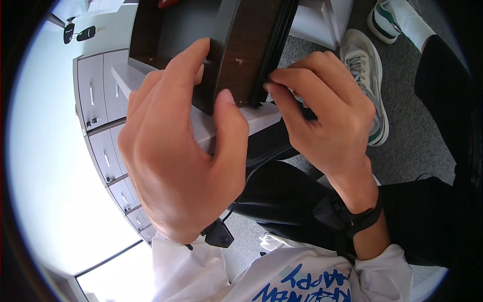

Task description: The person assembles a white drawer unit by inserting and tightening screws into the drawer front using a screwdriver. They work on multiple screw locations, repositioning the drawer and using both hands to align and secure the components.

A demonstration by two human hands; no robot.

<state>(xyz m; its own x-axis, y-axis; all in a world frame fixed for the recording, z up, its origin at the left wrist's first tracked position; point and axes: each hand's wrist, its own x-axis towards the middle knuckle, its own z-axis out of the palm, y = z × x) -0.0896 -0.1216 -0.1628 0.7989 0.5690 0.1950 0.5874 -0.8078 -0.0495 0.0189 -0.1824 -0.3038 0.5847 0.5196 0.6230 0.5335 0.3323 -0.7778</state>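
A dark brown wooden drawer-like box (244,55) stands on edge at the top middle, its grey inner face (186,30) showing. Along its right side runs a black rail (275,43). My left hand (176,146) straddles the near wall of the box, thumb on the outer side and index finger over the inside. At the lower end of the rail, thumb and index finger of my right hand (332,108) are pinched together. Whatever lies between those fingertips is too small to name. A small pale mark (240,61) shows on the brown side.
Under the box is a pale surface (264,117). Pale cabinets with handles and keys (93,90) line the left. A person's sneaker (359,60) rests on the grey carpet (410,116) at right. A black cable (266,158) hangs below the box.
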